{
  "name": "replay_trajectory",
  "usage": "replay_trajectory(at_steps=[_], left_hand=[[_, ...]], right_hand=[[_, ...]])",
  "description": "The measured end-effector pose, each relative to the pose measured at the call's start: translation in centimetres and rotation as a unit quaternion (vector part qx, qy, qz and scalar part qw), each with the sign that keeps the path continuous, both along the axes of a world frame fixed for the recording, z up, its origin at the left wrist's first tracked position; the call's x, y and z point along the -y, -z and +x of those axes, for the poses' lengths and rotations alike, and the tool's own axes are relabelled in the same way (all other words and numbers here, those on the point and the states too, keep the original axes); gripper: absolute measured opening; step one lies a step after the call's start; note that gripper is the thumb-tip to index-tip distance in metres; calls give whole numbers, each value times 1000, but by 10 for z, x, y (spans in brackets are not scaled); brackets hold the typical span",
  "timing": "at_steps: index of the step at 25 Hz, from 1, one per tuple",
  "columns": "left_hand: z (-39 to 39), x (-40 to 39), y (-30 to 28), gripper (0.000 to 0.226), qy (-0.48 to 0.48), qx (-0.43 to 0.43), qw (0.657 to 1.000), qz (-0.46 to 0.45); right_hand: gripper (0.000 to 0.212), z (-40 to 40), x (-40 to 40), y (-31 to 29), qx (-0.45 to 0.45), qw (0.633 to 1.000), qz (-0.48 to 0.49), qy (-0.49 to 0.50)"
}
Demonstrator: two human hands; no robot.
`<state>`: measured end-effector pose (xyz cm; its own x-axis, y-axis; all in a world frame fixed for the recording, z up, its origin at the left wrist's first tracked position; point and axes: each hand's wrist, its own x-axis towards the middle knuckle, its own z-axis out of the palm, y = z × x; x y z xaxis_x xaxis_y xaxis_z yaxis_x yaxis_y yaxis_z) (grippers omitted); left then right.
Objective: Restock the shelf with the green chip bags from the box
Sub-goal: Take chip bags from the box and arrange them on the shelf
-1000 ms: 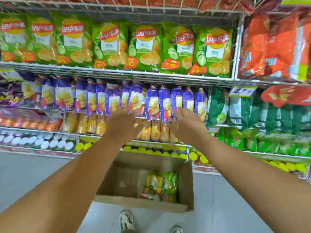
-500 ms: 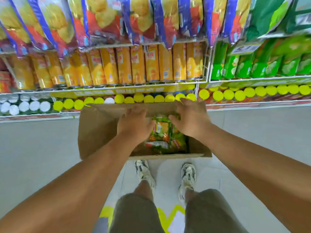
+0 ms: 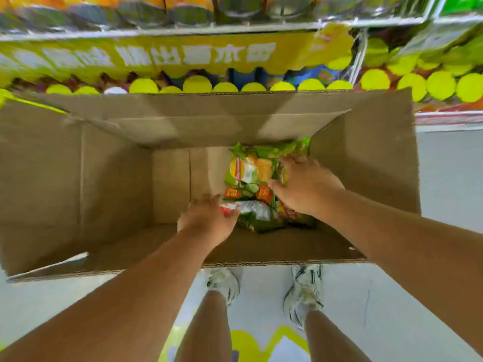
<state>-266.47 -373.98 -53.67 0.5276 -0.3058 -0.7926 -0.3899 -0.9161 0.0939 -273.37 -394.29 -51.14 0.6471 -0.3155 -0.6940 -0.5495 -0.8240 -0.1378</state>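
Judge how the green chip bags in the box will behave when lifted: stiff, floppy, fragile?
The green chip bags look puffed and crinkled, so probably light and floppy. Their glossy film may slip under the right hand and left hand. The chips pictured suggest squeezing could crush the contents.

The box (image 3: 117, 178) gapes open above, its left half bare; green chip bags (image 3: 251, 184) crowd the right.

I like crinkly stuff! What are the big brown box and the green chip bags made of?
The box looks like plain brown corrugated cardboard: matte, with fold creases and a wavy cut edge along the near rim. The green chip bags look like thin glossy plastic or foil film, probably crinkly: they shine, wrinkle and carry bright printing.
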Motion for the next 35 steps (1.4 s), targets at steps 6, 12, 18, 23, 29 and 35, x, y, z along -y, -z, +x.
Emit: replay_trajectory(at_steps=[6,12,18,23,29,35], left_hand=[[-3,9,103,56,-74,-106,991,-14],[7,1,162,50,-154,-155,975,42],[1,-17,208,40,-18,-209,971,119],[-7,-20,248,45,2,-190,978,89],[-12,-15,277,39,-327,-100,934,-106],[-21,-7,293,99,-435,-253,864,26]], right_hand=[[73,19,-2,117,-2,1000,6,-14],[72,29,-8,189,5,1000,6,-29],[76,46,-8,234,33,999,-4,-38],[87,63,-5,257,24,999,-15,-33],[77,72,6,269,-4,993,-80,-86],[69,82,21,273,-77,994,-25,-68]])
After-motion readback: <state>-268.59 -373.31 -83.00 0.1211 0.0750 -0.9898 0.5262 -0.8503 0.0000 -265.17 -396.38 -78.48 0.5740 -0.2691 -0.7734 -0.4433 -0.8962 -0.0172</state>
